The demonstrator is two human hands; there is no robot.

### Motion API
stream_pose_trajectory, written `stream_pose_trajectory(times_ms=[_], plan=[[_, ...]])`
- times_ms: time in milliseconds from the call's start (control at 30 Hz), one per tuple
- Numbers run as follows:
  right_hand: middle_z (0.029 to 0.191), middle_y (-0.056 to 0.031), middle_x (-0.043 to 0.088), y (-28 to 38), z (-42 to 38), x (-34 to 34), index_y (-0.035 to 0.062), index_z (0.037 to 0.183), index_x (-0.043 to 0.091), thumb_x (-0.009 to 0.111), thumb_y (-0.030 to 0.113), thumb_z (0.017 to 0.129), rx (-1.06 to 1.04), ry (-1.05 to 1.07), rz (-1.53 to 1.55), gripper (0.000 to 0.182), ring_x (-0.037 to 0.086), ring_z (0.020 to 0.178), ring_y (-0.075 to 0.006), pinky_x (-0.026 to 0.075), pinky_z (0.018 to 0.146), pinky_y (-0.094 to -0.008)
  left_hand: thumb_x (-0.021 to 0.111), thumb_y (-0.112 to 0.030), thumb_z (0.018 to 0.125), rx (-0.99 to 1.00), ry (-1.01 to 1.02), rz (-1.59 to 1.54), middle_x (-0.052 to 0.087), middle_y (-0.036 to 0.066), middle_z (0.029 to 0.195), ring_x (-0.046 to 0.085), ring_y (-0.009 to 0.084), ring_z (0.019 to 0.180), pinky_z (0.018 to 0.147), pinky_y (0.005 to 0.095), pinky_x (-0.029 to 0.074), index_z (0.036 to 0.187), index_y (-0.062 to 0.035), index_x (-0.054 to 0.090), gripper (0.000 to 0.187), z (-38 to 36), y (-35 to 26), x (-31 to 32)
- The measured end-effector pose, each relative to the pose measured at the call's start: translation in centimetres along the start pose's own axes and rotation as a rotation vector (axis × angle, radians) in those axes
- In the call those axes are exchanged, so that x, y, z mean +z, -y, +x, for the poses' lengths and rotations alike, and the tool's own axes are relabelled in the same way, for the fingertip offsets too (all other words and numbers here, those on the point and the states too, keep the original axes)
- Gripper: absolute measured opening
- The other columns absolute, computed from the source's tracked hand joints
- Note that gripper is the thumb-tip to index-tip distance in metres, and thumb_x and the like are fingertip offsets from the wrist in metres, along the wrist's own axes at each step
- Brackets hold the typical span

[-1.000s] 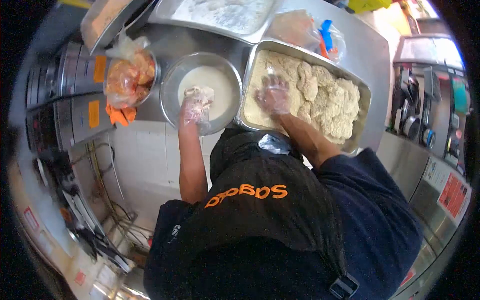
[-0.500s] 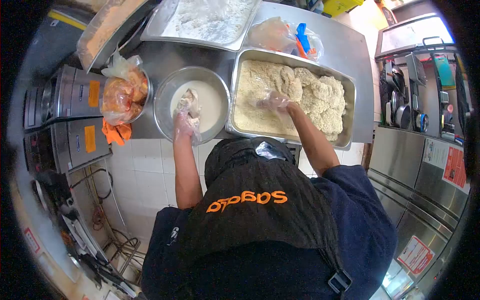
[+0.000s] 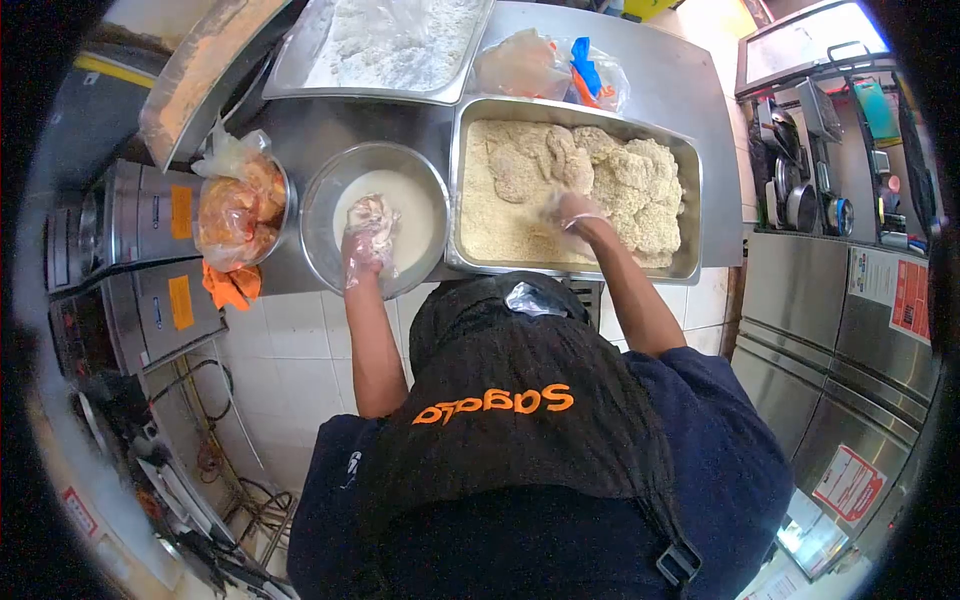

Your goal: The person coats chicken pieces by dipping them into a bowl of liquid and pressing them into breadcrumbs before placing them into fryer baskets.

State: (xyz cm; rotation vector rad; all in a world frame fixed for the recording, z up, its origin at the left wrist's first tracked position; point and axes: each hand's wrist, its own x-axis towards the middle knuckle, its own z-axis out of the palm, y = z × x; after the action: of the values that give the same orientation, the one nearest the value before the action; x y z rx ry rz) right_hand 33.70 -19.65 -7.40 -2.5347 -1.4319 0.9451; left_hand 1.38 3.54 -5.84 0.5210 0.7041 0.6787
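My left hand [image 3: 366,248], in a clear plastic glove, is over a metal bowl [image 3: 312,240] of milky white liquid. Its fingers are closed around a pale, wet piece of chicken [image 3: 371,212] that sits partly in the liquid. My right hand [image 3: 578,212], also gloved, is low in a deep steel tray [image 3: 690,165] of yellowish crumbs [image 3: 495,230]. Motion smears its fingers, so their grip does not show. Just above it lie crumb-coated pieces [image 3: 512,172], with a heap of more [image 3: 640,190] at the tray's right.
Behind the bowl is a tray of white flour [image 3: 385,45]. A bag of raw pieces [image 3: 240,205] sits in a bowl at the left, above an orange cloth [image 3: 230,285]. Plastic bags [image 3: 525,65] lie behind the crumb tray. A steel fridge [image 3: 800,300] stands right.
My right hand has moved right and nearer within the crumbs, and a coated piece now shows at the tray's left. My left hand stays in the bowl with the piece of chicken.
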Motion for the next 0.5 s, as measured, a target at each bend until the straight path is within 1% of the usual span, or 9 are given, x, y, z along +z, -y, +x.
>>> stream_pose_trajectory(times_ms=[67, 167, 200, 267, 300, 367, 400, 467, 500], plan=[[0.116, -0.0145, 0.05, 0.5, -1.4, 1.3, 0.0148, 0.11, 0.055, 0.051, 0.036, 0.079, 0.019, 0.431, -0.021, 0.038, 0.048, 0.107, -0.0277, 0.04, 0.087, -0.0354, 0.051, -0.009, 0.082, 0.08, -0.018, 0.193, 0.052, 0.014, 0.11, 0.056, 0.0212, 0.095, 0.082, 0.0329, 0.048, 0.115, 0.0001, 0.046, 0.034, -1.5, -0.8, 2.5], [0.12, -0.0177, 0.046, 9.1, -4.4, -3.0, 0.0107, 0.119, 0.048, 0.047, 0.043, 0.082, 0.095, 0.396, 0.43, 0.05, 0.038, 0.116, -0.0288, 0.036, 0.093, -0.0396, 0.052, -0.01, 0.081, 0.033, -0.199, 0.113, 0.055, 0.013, 0.105, 0.056, 0.022, 0.094, 0.081, 0.0327, 0.048, 0.111, 0.0015, 0.049, 0.033, -3.9, -2.8, 7.1], [0.12, -0.0177, 0.046, 9.4, -3.0, -1.7, 0.0107, 0.119, 0.048, 0.047, 0.043, 0.082, 0.094, 0.394, 0.431, 0.05, 0.038, 0.116, -0.0288, 0.036, 0.093, -0.0396, 0.052, -0.01, 0.081, 0.035, -0.197, 0.114, 0.055, 0.013, 0.105, 0.056, 0.022, 0.094, 0.081, 0.0327, 0.048, 0.111, 0.0015, 0.049, 0.033, -4.2, -2.9, 7.2], [0.123, -0.0207, 0.042, 9.1, 0.2, 1.1, 0.0062, 0.123, 0.043, 0.051, 0.046, 0.079, -0.282, 0.429, 0.462, 0.06, 0.027, 0.123, -0.029, 0.031, 0.095, -0.0439, 0.054, -0.013, 0.08, 0.104, -0.143, 0.112, 0.057, 0.012, 0.101, 0.056, 0.0222, 0.094, 0.08, 0.0322, 0.048, 0.11, 0.0025, 0.051, 0.033, -4.6, -3.0, 7.5], [0.123, -0.0207, 0.042, 10.7, -0.5, -0.3, 0.0062, 0.123, 0.043, 0.051, 0.046, 0.079, -0.284, 0.428, 0.461, 0.06, 0.027, 0.123, -0.029, 0.031, 0.095, -0.0439, 0.054, -0.013, 0.08, 0.107, -0.143, 0.112, 0.057, 0.012, 0.101, 0.056, 0.0222, 0.094, 0.08, 0.0322, 0.048, 0.11, 0.0025, 0.051, 0.033, -4.7, -3.0, 7.5], [0.121, -0.0229, 0.043, 14.8, -3.2, -5.5, 0.0064, 0.118, 0.048, 0.054, 0.04, 0.077, 0.294, 0.351, 0.87, 0.053, 0.034, 0.12, -0.0272, 0.035, 0.092, -0.0454, 0.054, -0.017, 0.081, 0.164, -0.154, 0.365, 0.057, 0.012, 0.102, 0.057, 0.0216, 0.093, 0.079, 0.0308, 0.048, 0.11, 0.0024, 0.051, 0.035, -4.4, -3.3, 7.3], [0.121, -0.0229, 0.043, 13.6, -1.7, -4.8, 0.0064, 0.118, 0.048, 0.054, 0.04, 0.077, 0.289, 0.35, 0.868, 0.053, 0.034, 0.12, -0.0272, 0.035, 0.092, -0.0454, 0.054, -0.017, 0.081, 0.169, -0.154, 0.364, 0.057, 0.012, 0.102, 0.057, 0.0216, 0.093, 0.079, 0.0308, 0.048, 0.11, 0.0024, 0.051, 0.035, -4.2, -3.4, 6.9], [0.106, -0.0255, 0.052, 10.1, 2.5, -3.1, 0.0062, 0.106, 0.055, 0.057, 0.033, 0.074, 0.145, 0.162, 0.362, 0.042, 0.051, 0.104, -0.0273, 0.044, 0.081, -0.0407, 0.054, -0.012, 0.08, 0.056, -0.141, -0.02, 0.055, 0.013, 0.106, 0.055, 0.0229, 0.097, 0.081, 0.0305, 0.048, 0.109, 0.0029, 0.05, 0.032, -3.8, -3.5, 5.7], [0.106, -0.0255, 0.052, 10.0, 2.7, -4.0, 0.0062, 0.106, 0.055, 0.057, 0.033, 0.074, 0.144, 0.165, 0.361, 0.042, 0.051, 0.104, -0.0273, 0.044, 0.081, -0.0407, 0.054, -0.012, 0.08, 0.056, -0.144, -0.02, 0.055, 0.013, 0.106, 0.055, 0.0229, 0.097, 0.081, 0.0305, 0.048, 0.109, 0.0029, 0.05, 0.032, -3.7, -3.3, 5.0]])
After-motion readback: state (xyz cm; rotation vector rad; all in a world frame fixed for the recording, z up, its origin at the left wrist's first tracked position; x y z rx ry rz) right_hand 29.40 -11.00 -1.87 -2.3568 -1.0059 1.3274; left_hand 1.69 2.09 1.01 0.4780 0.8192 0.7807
